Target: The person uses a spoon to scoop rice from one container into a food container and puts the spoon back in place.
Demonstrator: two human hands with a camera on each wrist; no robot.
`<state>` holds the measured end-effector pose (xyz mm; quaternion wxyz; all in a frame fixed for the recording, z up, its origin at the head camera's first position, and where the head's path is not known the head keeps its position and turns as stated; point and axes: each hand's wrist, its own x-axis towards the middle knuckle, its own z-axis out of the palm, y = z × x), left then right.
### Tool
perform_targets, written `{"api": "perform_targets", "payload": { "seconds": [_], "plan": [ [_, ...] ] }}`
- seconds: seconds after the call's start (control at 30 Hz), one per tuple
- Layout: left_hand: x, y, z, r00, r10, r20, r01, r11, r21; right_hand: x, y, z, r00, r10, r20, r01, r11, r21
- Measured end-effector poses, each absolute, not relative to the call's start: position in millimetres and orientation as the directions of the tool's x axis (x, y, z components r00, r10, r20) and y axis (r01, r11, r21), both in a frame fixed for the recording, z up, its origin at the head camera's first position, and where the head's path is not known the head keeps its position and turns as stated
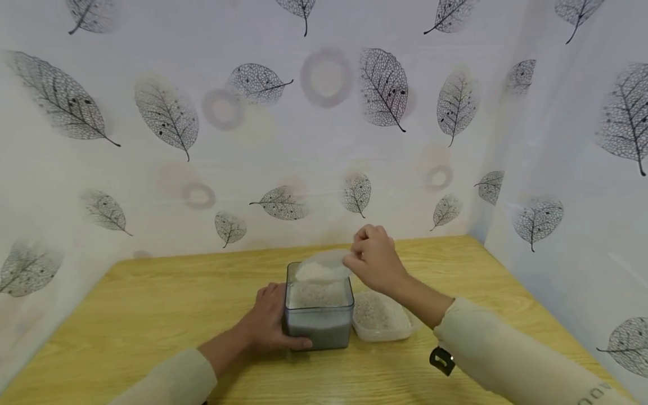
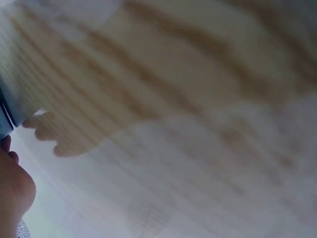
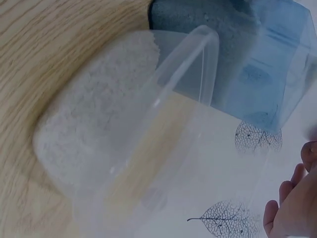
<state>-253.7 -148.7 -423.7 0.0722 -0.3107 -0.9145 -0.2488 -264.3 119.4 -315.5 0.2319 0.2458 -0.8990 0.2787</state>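
Note:
A tall, clear, blue-tinted plastic box [image 1: 319,332] with pale rice-like grain [image 1: 316,294] inside stands on the table. My left hand [image 1: 268,318] grips its left side, the thumb round the front corner. Over the box my right hand [image 1: 377,259] holds a translucent, rounded scoop-like piece [image 1: 331,260], tilted, with white grain in it; its exact kind is unclear. Beside the box, to the right, sits a shallow clear tub [image 1: 387,336] of the same kind of grain. In the right wrist view the box [image 3: 267,64] appears behind the tub [image 3: 210,44].
The wood-grain table [image 1: 177,298] runs back to a white curtain [image 1: 314,146] printed with black leaves, which also closes off the right side. A black device [image 1: 442,360] hangs under the right forearm.

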Motion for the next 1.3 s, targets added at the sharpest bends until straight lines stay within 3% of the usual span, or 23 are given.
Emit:
{"api": "perform_targets", "payload": {
  "seconds": [0.43, 0.77, 1.03, 1.17, 1.3],
  "plan": [
    [-254.5, -145.8, -424.2, -0.800, 0.542, 0.258, 0.598, 0.681, 0.422, -268.0, 172.9, -309.4, -0.869, -0.178, 0.462, -0.435, 0.721, -0.540],
    [-254.4, -145.9, -424.3, -0.802, 0.538, 0.259, 0.595, 0.686, 0.419, -267.9, 212.2, -327.4, -0.867, -0.161, 0.472, -0.425, 0.735, -0.529],
    [-253.5, -146.7, -427.6, -0.804, 0.534, 0.260, 0.592, 0.683, 0.428, -270.9, 226.3, -346.0, -0.856, -0.231, 0.462, -0.428, 0.819, -0.382],
    [-252.6, -147.5, -426.4, -0.799, 0.535, 0.274, 0.600, 0.679, 0.423, -270.9, 222.1, -351.9, -0.850, -0.283, 0.444, -0.404, 0.891, -0.205],
    [-252.5, -147.7, -425.0, -0.793, 0.537, 0.287, 0.609, 0.677, 0.413, -270.1, 215.5, -354.8, -0.778, -0.381, 0.500, -0.425, 0.905, 0.030]
  ]
}}
